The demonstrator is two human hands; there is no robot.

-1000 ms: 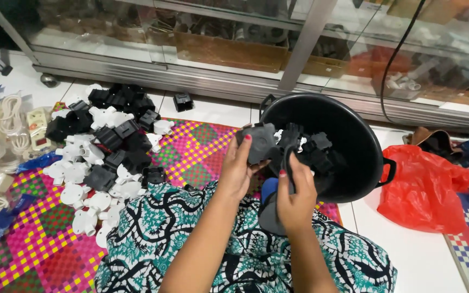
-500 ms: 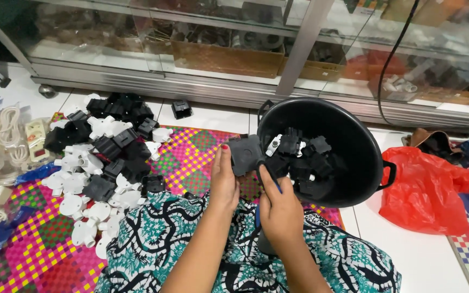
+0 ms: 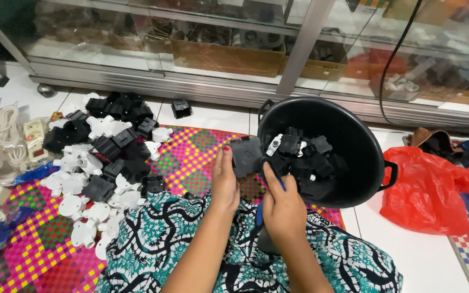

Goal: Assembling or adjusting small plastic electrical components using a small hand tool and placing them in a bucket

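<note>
Over a woven mat (image 3: 191,157), both hands, left (image 3: 225,182) and right (image 3: 281,203), grip one black junction box (image 3: 246,155) by a tilted basin (image 3: 354,141)

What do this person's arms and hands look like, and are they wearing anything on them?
Both forearms are bare, with no sleeves, gloves, watch or bracelets showing. The left hand has red polish on the one nail that shows. The right hand shows no rings.
</note>
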